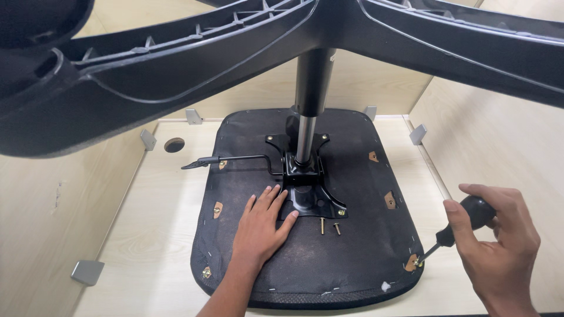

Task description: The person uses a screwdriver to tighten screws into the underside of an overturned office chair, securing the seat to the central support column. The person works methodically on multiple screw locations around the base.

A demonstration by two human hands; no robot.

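An upturned black chair seat (352, 252) lies on a pale wooden surface, its black metal mounting plate (305, 196) bolted at the centre. A gas cylinder column (308, 111) rises from the plate to the black star base (194, 53) overhead. My left hand (261, 226) lies flat on the seat, fingertips touching the plate's near-left edge. My right hand (502, 243) grips a black-handled screwdriver (461, 226), its tip at a screw hole (413, 262) on the seat's near-right corner. Two loose brass screws (329, 226) lie just below the plate.
A black adjustment lever (226, 159) sticks out to the left of the plate. Pale wooden panels wall in the surface on the left, back and right, held by grey metal brackets (87, 272). A round hole (174, 144) sits at the back left.
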